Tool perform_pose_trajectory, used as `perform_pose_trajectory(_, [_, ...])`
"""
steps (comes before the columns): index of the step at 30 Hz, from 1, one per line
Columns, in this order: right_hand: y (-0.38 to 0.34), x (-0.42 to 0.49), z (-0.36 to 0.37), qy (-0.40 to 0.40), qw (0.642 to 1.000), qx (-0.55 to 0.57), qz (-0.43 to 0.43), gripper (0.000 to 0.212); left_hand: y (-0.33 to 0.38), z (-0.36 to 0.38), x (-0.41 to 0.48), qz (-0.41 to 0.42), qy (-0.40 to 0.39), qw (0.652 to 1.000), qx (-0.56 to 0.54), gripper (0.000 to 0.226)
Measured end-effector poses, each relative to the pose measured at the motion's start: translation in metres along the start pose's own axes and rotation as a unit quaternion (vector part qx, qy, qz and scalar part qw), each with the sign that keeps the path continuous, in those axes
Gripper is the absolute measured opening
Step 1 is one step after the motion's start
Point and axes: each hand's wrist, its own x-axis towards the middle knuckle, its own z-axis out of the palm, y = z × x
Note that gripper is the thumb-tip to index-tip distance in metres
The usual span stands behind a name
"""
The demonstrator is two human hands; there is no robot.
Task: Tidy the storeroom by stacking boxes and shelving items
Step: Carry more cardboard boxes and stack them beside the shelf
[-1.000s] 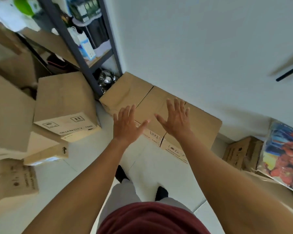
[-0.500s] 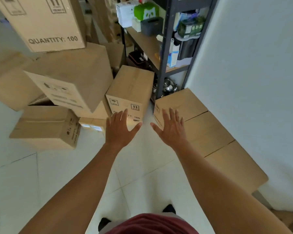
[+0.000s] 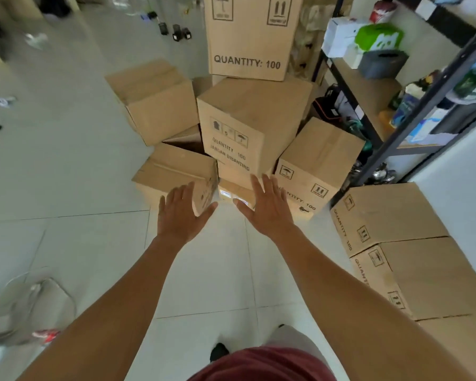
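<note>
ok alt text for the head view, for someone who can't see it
Both arms reach forward, the left hand and right hand open and empty, towards a jumbled pile of cardboard boxes on a pale tiled floor. A row of boxes lines the white wall at right, beside a dark metal shelf holding packets and small items.

Open floor (image 3: 198, 270) near; box pile (image 3: 248, 119) blocks ahead, gaps seemingly tight.

Head-worn view, forward and downward
</note>
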Motion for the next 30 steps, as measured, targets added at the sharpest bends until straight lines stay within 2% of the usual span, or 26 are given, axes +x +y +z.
perform_pose_trajectory(4, [-0.04, 0.04, 0.023, -0.028, 0.999, 0.009, -0.034, 0.079, -0.049, -0.013, 0.021, -0.044, -0.002, 0.999, 0.01, 0.084])
perform_pose_trajectory(11, [-0.091, 0.139, 0.053, -0.075, 0.994, 0.037, -0.074, 0.079, -0.111, -0.02, 0.097, -0.083, -0.011, 0.997, 0.001, 0.087])
perform_pose_trajectory(15, [-0.112, 0.204, 0.057, -0.104, 0.988, 0.013, -0.109, 0.081, -0.136, -0.025, 0.147, -0.115, -0.015, 0.993, -0.001, 0.09])
perform_pose_trajectory(23, [-0.181, 0.314, 0.067, -0.104, 0.98, -0.026, -0.166, 0.082, -0.204, -0.054, 0.226, -0.162, 0.018, 0.987, -0.013, 0.084])
perform_pose_trajectory(30, [-0.268, 0.384, 0.102, -0.092, 0.985, -0.024, -0.145, 0.08, -0.32, -0.067, 0.288, -0.161, -0.005, 0.986, -0.037, 0.087])
